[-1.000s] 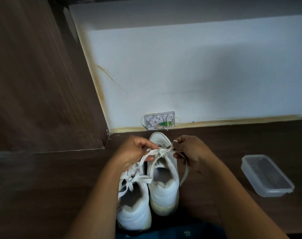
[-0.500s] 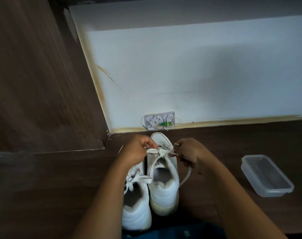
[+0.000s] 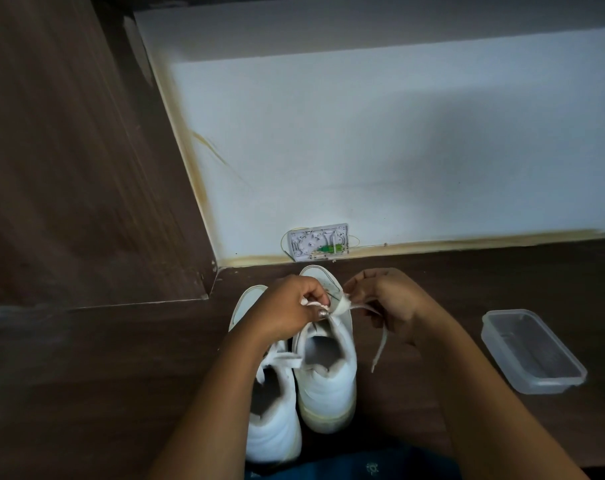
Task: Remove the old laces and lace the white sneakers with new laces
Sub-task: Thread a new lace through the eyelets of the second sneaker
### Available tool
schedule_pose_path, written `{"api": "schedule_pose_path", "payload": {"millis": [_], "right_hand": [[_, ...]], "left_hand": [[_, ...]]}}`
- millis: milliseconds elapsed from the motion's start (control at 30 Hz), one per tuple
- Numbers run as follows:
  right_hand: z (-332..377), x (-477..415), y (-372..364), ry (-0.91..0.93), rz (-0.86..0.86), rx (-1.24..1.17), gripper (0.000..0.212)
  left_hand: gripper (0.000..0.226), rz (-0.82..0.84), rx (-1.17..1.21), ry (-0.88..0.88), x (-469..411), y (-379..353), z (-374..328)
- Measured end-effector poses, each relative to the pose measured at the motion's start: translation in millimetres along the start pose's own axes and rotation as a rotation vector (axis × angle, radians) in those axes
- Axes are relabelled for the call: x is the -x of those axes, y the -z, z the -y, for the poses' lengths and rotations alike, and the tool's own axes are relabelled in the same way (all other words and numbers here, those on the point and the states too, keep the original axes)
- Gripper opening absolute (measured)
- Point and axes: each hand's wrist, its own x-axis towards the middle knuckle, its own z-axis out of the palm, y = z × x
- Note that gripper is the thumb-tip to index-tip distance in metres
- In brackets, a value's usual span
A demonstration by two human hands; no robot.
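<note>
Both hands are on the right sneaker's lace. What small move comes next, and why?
Probably draw the hands apart to loosen the lace: the left hand and right hand each pinch it above the right sneaker, where it looks bunched.

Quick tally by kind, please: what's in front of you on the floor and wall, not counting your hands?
white sneakers: 2
laces: 2
clear plastic container: 1
wall box: 1
Total: 6
</note>
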Motion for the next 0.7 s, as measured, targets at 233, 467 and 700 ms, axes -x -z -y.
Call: {"api": "schedule_pose_path", "payload": {"millis": [233, 467, 700], "right_hand": [[6.0, 9.7, 12.0, -0.103, 0.067, 0.400, 0.026], [-0.5, 1.2, 5.2, -0.077, 0.023, -0.157, 0.030], [7.1, 3.7, 4.3, -0.104, 0.141, -0.868, 0.047]], "left_hand": [[0.022, -0.031, -0.023, 0.006, -1.6, -3.5, 2.5], [0.022, -0.016, 0.028, 0.026, -0.4, 1.4, 6.8], [0.020, -0.033, 0.017, 0.029, 0.0, -1.1, 6.3]]}}
